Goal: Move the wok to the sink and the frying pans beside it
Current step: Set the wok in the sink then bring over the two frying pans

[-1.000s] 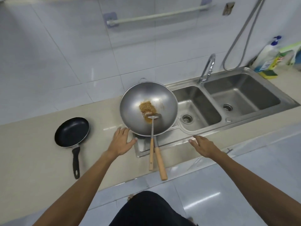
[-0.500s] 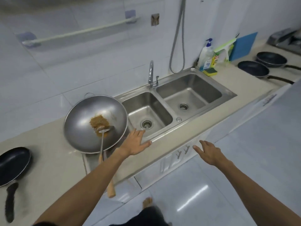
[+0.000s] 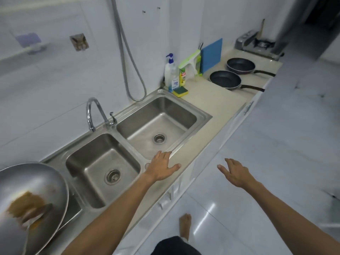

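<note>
The steel wok sits at the lower left on the sink's drainboard, with brown residue and a spatula in it. The double-bowl steel sink fills the middle of the view. Two black frying pans lie on the counter at the far right: the nearer pan and the farther pan, handles pointing right. My left hand hovers open over the sink's front rim, holding nothing. My right hand is open in the air over the floor, off the counter's edge.
A curved faucet stands behind the sink divider. A soap bottle, a yellow-green sponge, a squeegee and a blue board crowd the wall corner. A gas stove sits at the counter's far end. A hose hangs on the wall.
The view has swung right along the counter: the wok slid to the lower left and the small pan at the left left the view. Both open hands moved right, away from the wok.
</note>
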The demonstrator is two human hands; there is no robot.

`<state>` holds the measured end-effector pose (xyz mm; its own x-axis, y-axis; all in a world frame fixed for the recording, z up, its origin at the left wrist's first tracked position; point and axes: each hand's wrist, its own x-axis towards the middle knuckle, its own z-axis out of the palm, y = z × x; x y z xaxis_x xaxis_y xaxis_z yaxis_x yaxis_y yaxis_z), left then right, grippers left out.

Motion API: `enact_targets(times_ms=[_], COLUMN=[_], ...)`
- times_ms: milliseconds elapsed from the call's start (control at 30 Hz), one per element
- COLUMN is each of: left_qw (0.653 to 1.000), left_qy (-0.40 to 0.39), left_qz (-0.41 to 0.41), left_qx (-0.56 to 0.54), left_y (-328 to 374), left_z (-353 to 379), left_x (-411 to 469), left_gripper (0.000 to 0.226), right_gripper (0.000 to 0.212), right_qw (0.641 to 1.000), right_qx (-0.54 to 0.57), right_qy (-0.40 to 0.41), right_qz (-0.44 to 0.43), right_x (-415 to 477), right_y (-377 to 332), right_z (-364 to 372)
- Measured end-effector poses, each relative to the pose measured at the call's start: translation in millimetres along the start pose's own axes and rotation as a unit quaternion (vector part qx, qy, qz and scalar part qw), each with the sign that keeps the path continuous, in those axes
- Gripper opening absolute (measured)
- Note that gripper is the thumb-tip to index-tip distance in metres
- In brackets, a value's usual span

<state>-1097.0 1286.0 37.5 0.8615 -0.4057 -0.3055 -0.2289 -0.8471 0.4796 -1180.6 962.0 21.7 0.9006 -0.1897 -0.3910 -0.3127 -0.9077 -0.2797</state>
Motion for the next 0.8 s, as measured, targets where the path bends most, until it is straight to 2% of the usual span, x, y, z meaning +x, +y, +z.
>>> enact_targets(times_ms=[433, 700, 800], left_qw=[0.994, 0.987, 0.988], left_qy=[-0.061, -0.086, -0.096], left_qz=[0.092, 0.125, 0.111], left_qx=[0.015, 0.043, 0.046], left_y=[141.2, 229.9, 270.0], left_z=[0.3, 16.2, 27.9], left_x=[219.9, 344.8, 391.9], left_gripper=[0.095, 0.097, 0.095], right_gripper=[0.076, 0.076, 0.075], right_qw=[0.992, 0.988, 0.989], right_qx=[0.039, 0.061, 0.061], right_qy=[0.018, 0.03, 0.025], right_qz=[0.12, 0.138, 0.129], right_x=[122.6, 208.6, 242.7], right_y=[140.3, 236.4, 281.5], right_z=[-100.5, -150.7, -177.9])
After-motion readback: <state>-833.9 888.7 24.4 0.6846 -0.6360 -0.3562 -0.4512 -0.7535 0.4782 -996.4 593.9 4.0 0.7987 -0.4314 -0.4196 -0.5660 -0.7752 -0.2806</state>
